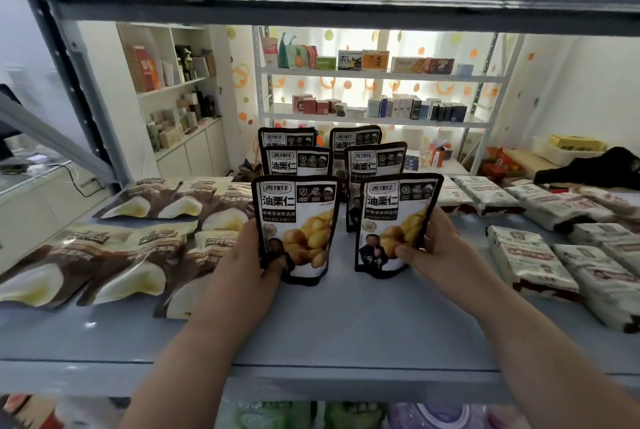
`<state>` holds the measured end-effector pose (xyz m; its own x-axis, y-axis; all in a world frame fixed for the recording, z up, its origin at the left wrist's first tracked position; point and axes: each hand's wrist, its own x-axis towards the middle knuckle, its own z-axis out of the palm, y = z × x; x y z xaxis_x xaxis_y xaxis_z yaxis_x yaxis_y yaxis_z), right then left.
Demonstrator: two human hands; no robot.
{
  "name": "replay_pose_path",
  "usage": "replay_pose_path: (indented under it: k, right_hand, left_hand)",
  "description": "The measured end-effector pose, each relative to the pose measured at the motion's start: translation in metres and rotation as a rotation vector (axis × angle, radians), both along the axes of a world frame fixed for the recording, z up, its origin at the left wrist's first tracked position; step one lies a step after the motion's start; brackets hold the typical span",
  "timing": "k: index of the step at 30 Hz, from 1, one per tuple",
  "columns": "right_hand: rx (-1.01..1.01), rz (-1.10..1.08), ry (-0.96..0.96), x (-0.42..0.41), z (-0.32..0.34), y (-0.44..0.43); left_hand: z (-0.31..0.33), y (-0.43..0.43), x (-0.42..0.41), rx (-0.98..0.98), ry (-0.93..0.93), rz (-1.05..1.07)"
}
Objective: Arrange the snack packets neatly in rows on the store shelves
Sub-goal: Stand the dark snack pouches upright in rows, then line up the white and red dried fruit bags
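Two hands are busy here, each with one pouch. The left hand (247, 257) is curled round the lower side of the left front pouch (298, 217), thumb across its face. The right hand (440, 248) grips the right front pouch (398, 210) the same way. Both pouches stand upright on the grey shelf (346, 324), heading two short columns, with four more pouches (298, 162) standing close behind.

Toppling looks like the main risk. These pouches stand on narrow bases, and the right front one leans a little. If it is let go before its base sits flat, or nudged backward, it could tip into the one behind and knock the column down. A sideways slip could also push a pouch onto the brown packets (138, 255) lying flat to the left, or the white packets (533, 262) to the right.
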<state>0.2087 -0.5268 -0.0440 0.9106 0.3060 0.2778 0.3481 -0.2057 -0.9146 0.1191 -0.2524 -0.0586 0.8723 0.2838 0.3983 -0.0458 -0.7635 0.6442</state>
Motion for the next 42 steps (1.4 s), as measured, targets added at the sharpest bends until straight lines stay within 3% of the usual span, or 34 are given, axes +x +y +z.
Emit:
replay_pose_path:
  k: [4, 7, 10, 15, 19, 21, 23, 25, 29, 34, 38, 42]
  right_hand:
    - [0.046, 0.029, 0.088, -0.003, 0.000, -0.004]
    - [-0.052, -0.036, 0.138, -0.011, 0.004, -0.014]
    - [-0.179, -0.192, 0.059, -0.033, 0.001, -0.030]
    - [-0.576, -0.254, -0.165, -0.073, -0.013, -0.072]
    - [-0.585, -0.340, -0.321, -0.083, -0.006, -0.119]
    - [-0.595, -0.442, -0.436, -0.082, 0.000, -0.143]
    - [-0.617, -0.551, -0.470, -0.078, 0.006, -0.168]
    - [-0.709, -0.582, -0.381, -0.074, 0.009, -0.191]
    - [-0.937, -0.454, -0.179, -0.067, 0.007, -0.216]
    - [-0.931, -0.374, -0.232, -0.060, 0.000, -0.223]
    - [-0.919, -0.313, -0.220, -0.052, -0.003, -0.229]
    - [-0.952, -0.267, -0.266, -0.039, -0.001, -0.220]
  left_hand:
    - [0.001, 0.002, 0.001, -0.027, -0.001, -0.036]
    - [0.004, 0.002, -0.003, -0.134, 0.013, -0.035]
    - [0.008, 0.000, -0.007, -0.205, -0.030, -0.013]
    - [0.024, -0.022, -0.022, -0.128, -0.235, 0.126]
    - [0.039, -0.087, -0.042, 0.267, -0.497, -0.098]
    - [0.043, -0.126, -0.041, 0.345, -0.542, -0.260]
    - [0.043, -0.160, -0.030, 0.343, -0.476, -0.377]
    - [0.039, -0.190, -0.015, 0.400, -0.363, -0.413]
    - [0.032, -0.252, 0.020, 0.462, -0.102, -0.524]
    - [0.023, -0.305, 0.058, 0.634, 0.014, -0.628]
    - [0.016, -0.307, 0.066, 0.582, 0.010, -0.571]
    - [0.008, -0.284, 0.057, 0.559, 0.032, -0.371]
